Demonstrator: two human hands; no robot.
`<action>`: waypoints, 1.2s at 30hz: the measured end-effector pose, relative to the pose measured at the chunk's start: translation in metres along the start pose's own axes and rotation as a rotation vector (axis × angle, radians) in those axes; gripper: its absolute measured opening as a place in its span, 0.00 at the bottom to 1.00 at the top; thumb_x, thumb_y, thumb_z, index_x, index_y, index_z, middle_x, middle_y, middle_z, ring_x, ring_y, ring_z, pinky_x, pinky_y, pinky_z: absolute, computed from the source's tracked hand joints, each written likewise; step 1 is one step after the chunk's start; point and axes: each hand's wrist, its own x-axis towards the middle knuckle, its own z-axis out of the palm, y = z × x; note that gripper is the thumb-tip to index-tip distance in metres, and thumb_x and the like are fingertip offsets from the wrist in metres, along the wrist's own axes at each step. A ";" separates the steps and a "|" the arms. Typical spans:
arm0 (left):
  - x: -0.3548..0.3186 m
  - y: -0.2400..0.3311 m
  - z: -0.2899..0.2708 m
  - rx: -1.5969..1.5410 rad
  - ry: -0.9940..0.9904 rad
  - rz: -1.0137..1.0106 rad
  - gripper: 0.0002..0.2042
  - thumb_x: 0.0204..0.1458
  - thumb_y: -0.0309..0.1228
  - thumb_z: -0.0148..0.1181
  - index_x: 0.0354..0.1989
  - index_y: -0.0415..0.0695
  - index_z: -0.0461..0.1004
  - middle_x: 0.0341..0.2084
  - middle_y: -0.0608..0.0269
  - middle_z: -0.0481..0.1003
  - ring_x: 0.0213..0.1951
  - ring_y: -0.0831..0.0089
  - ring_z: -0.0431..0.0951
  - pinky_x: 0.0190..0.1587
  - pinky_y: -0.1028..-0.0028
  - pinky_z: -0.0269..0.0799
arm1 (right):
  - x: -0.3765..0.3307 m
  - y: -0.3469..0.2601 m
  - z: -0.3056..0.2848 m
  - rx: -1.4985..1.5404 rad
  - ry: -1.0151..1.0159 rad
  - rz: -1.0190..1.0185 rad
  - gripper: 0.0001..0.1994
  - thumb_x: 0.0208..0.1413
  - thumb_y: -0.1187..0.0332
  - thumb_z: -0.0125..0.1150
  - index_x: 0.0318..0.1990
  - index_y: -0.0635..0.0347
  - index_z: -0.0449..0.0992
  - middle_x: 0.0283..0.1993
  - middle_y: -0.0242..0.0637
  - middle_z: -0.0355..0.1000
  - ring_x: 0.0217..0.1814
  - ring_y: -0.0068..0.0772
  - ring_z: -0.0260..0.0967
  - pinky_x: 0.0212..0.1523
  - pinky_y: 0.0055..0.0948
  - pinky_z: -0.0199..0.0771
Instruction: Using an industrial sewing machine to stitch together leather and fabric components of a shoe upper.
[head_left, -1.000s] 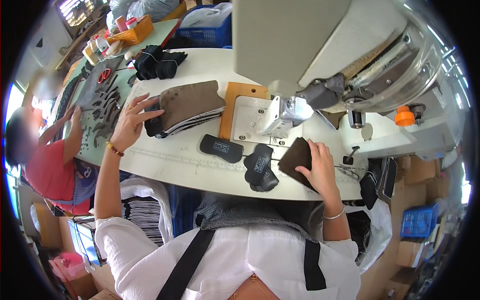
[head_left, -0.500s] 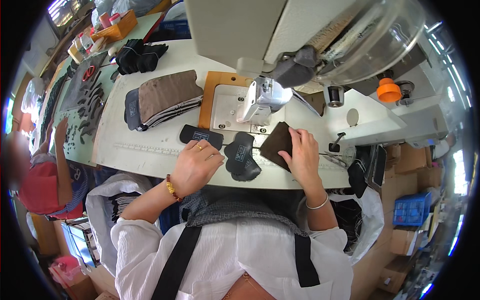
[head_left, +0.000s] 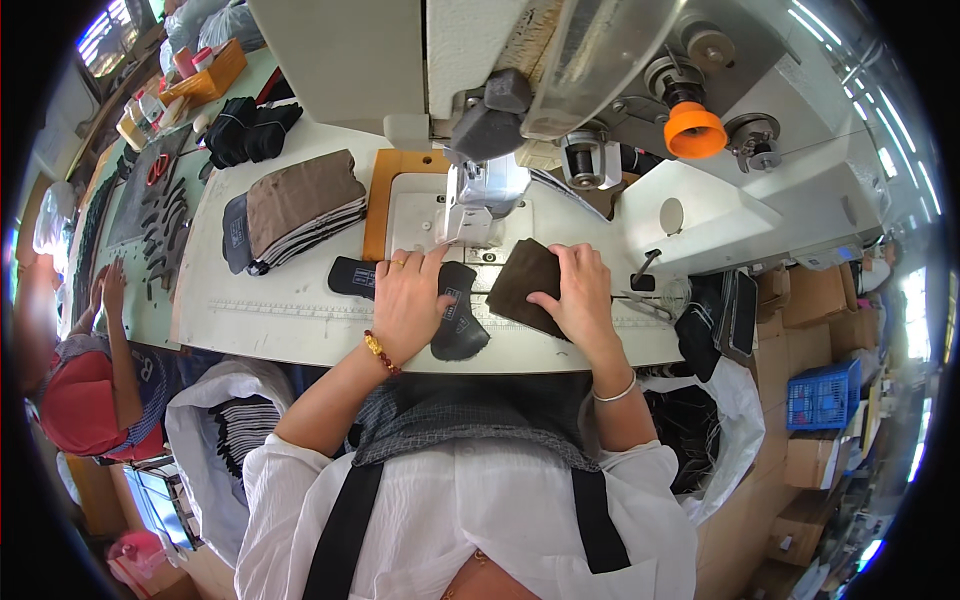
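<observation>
My right hand (head_left: 582, 300) grips the right edge of a folded dark brown fabric piece (head_left: 525, 286), thumb on top, to the right of the sewing machine's needle area. My left hand (head_left: 405, 308) is palm down with fingers apart, over two dark shaped pieces with pale printed labels. One dark piece (head_left: 350, 277) shows left of that hand; the other, a curved dark piece (head_left: 462, 335), shows right of it by the thumb. Just beyond the fingertips stands the metal presser head (head_left: 478, 195) of the sewing machine. What lies under my left palm is hidden.
A stack of brown folded fabric (head_left: 305, 205) lies left of the machine's orange-brown plate frame (head_left: 378, 215). Black bundles (head_left: 250, 130) are farther back. Scissors-like metal tools (head_left: 650, 305) and dark pieces (head_left: 735, 310) sit at right. Another person (head_left: 95, 385) works at far left.
My left hand has moved forward and right, from the near side of the dark pieces to over them. My right hand stays on the brown fabric. The view has shifted slightly.
</observation>
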 end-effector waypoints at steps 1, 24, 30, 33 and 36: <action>0.000 0.001 0.001 0.028 0.003 0.018 0.26 0.42 0.32 0.78 0.53 0.45 0.79 0.40 0.59 0.78 0.50 0.55 0.75 0.54 0.57 0.66 | 0.000 -0.001 0.000 0.005 0.003 -0.003 0.41 0.39 0.58 0.85 0.63 0.56 0.71 0.52 0.39 0.67 0.57 0.43 0.66 0.60 0.46 0.65; -0.008 0.039 -0.006 -1.565 -0.322 -0.517 0.08 0.64 0.22 0.63 0.39 0.40 0.68 0.33 0.58 0.82 0.32 0.75 0.84 0.32 0.77 0.85 | -0.071 -0.001 -0.057 0.207 0.273 0.026 0.12 0.53 0.74 0.72 0.45 0.59 0.81 0.41 0.40 0.77 0.44 0.46 0.76 0.46 0.40 0.75; -0.008 0.066 0.006 -1.453 -0.370 -0.410 0.09 0.62 0.19 0.64 0.35 0.40 0.68 0.34 0.61 0.81 0.36 0.78 0.84 0.37 0.77 0.87 | -0.063 -0.041 -0.063 0.480 0.287 -0.029 0.16 0.51 0.75 0.75 0.48 0.62 0.81 0.40 0.40 0.79 0.37 0.42 0.76 0.41 0.36 0.74; -0.012 0.074 0.007 -1.483 -0.335 -0.292 0.09 0.59 0.16 0.64 0.33 0.39 0.68 0.36 0.61 0.80 0.39 0.79 0.83 0.40 0.78 0.86 | -0.055 -0.045 -0.054 0.420 0.323 -0.019 0.11 0.48 0.78 0.73 0.39 0.58 0.81 0.32 0.35 0.77 0.33 0.40 0.74 0.37 0.35 0.69; -0.013 0.076 0.009 -1.441 -0.317 -0.232 0.09 0.58 0.15 0.64 0.32 0.37 0.68 0.38 0.60 0.79 0.40 0.80 0.82 0.41 0.77 0.86 | -0.053 -0.044 -0.046 0.406 0.364 -0.034 0.09 0.47 0.80 0.71 0.34 0.57 0.79 0.30 0.35 0.75 0.32 0.40 0.73 0.37 0.36 0.69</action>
